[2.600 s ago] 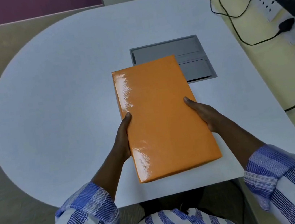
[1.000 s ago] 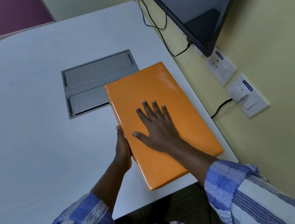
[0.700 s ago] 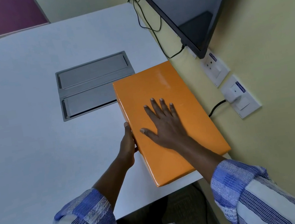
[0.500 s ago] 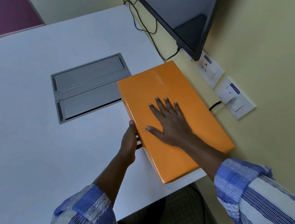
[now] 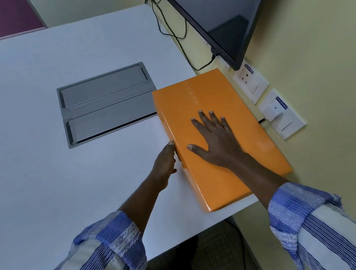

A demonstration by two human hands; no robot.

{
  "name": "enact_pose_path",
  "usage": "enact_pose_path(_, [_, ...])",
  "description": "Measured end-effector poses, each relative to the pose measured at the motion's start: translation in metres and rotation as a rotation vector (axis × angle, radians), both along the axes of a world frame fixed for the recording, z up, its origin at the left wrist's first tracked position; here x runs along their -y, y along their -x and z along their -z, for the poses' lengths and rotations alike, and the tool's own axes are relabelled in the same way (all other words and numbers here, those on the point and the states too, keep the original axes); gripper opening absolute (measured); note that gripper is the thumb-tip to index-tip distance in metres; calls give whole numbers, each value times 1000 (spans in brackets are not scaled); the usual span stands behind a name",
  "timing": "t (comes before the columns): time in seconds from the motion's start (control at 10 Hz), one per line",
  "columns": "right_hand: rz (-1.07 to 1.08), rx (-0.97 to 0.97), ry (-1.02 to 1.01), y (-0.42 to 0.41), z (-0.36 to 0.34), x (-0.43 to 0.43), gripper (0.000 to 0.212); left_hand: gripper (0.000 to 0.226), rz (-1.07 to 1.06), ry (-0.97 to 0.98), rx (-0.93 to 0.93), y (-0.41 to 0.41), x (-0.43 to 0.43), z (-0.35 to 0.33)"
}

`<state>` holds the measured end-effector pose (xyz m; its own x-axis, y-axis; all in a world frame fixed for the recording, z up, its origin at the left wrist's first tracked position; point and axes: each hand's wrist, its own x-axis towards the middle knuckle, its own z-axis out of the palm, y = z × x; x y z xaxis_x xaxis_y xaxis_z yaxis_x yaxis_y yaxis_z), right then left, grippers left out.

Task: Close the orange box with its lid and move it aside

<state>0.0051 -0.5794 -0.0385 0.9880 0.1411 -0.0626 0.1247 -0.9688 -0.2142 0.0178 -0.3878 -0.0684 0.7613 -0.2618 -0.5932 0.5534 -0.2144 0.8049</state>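
The orange box [image 5: 199,99] lies flat with its lid on, at the right edge of the white table [image 5: 38,154], its right side reaching the table's edge near the wall. My right hand [image 5: 214,139] rests flat on top of the lid, fingers spread. My left hand [image 5: 165,164] presses against the box's left long side, thumb touching the top edge. Neither hand wraps around the box.
A grey metal cable hatch [image 5: 106,103] is set into the table just left of the box's far end. A black monitor [image 5: 212,11] hangs on the yellow wall at right, with wall sockets [image 5: 250,81] and black cables [image 5: 171,28] below it.
The box has slid right across the table, from the middle to the right edge by the wall. My right hand went from its side to flat on top.
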Motion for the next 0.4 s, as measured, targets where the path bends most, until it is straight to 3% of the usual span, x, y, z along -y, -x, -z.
enact_pose_path(0.1, [67, 2, 3, -1, -8, -14, 77, 61, 95, -114, 124, 7, -13, 0])
enact_pose_path(0.2, [79, 76, -14, 0, -17, -46, 61, 66, 226, -362, 242, 14, -36, 9])
enact_pose_path(0.4, [-59, 150, -111, 12, -15, -140, 44, 64, 324, -732, 424, 32, -116, 24])
